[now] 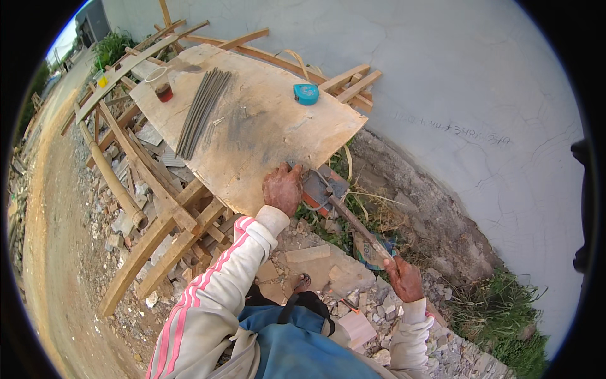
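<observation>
My right hand (pixel 404 278) is closed round the lower end of a long rusty metal bar (pixel 356 224), which slants up to the right edge of the board. The bar's upper end meets a thin curved metal rod (pixel 305 179) beside a grey and orange block (pixel 334 182). Close to that rod, my left hand (pixel 283 188) rests at the near edge of the worn wooden board (pixel 265 120) with its fingers curled; what they hold is hidden. Farther back on the board lie a bundle of thin steel rods (pixel 203 114) and a teal tape measure (pixel 306 94).
A clear plastic cup with dark red liquid (pixel 163 90) stands at the board's left edge. Rough timber beams (pixel 151 259) and a bamboo pole (pixel 113 177) lie over rubble at left. A grey wall (pixel 467 82) rises behind. Broken stones (pixel 379 309) cover the ground near my feet.
</observation>
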The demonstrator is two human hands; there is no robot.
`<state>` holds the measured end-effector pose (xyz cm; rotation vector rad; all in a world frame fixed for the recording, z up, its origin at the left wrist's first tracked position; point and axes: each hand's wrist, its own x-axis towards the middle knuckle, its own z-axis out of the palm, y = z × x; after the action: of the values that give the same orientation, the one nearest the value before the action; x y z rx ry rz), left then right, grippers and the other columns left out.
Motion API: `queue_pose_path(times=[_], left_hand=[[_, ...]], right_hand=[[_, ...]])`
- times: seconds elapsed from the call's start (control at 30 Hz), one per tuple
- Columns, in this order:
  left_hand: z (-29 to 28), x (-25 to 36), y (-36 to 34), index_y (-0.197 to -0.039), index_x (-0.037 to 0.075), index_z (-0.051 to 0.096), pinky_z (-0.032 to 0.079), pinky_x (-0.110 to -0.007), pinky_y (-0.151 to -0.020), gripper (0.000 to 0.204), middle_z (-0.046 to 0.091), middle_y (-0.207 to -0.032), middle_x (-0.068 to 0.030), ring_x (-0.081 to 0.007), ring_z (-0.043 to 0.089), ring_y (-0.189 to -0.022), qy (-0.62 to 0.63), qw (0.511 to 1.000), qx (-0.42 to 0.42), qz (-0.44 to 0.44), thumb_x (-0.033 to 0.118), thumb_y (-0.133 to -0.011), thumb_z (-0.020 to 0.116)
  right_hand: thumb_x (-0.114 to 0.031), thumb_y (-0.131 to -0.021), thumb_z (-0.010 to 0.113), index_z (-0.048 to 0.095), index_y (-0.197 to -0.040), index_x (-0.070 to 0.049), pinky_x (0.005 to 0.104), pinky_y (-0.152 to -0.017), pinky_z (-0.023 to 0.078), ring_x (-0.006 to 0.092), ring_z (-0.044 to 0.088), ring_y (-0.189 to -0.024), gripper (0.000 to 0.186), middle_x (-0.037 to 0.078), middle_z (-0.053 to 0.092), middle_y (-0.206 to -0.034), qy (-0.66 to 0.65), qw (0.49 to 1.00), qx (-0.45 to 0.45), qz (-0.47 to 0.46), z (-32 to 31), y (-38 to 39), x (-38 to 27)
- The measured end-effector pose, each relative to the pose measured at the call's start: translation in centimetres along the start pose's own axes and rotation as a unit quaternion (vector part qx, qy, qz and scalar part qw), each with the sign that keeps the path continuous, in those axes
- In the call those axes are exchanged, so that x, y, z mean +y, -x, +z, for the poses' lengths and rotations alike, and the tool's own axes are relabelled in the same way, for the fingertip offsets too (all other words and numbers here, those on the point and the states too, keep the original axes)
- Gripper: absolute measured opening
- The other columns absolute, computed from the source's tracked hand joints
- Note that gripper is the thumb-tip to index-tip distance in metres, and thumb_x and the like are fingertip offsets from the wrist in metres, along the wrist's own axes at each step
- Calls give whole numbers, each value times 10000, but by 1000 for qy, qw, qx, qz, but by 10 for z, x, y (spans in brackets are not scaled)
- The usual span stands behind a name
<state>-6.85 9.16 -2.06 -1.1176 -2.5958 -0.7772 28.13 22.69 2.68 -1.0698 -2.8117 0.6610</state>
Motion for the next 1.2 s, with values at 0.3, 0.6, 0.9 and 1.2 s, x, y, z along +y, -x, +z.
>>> queue_pose_path(times=[0.3,0.6,0.9,1.2], left_hand=[[-6,-30,-15,-1035,100,687,549,-473,-740,203,641,-950,-157,-375,668,-863,111,988,-55,90,155,-853,615],[1,-43,-21,-987,71,656,561,-517,-732,163,639,-984,-162,-398,690,-863,175,972,-77,135,189,-884,612],[-4,-42,-25,-989,86,680,549,-471,-736,167,655,-989,-157,-379,678,-840,183,970,-89,134,169,-866,604],[5,-46,-25,-997,97,669,557,-494,-721,170,649,-1008,-149,-384,693,-823,177,970,-98,134,209,-887,603]], right_hand=[[-569,-975,523,600,-864,-48,551,-623,458,481,616,-735,538,243,604,-687,86,992,51,71,0,25,-42],[-575,-977,512,624,-881,-72,571,-606,483,480,642,-685,525,250,647,-688,102,930,200,290,105,77,-166],[-587,-971,518,629,-829,-16,565,-663,472,498,628,-767,599,284,623,-718,47,962,93,253,39,71,-153],[-594,-988,485,617,-876,-7,549,-676,480,478,631,-750,612,268,629,-737,64,963,79,248,43,71,-167]])
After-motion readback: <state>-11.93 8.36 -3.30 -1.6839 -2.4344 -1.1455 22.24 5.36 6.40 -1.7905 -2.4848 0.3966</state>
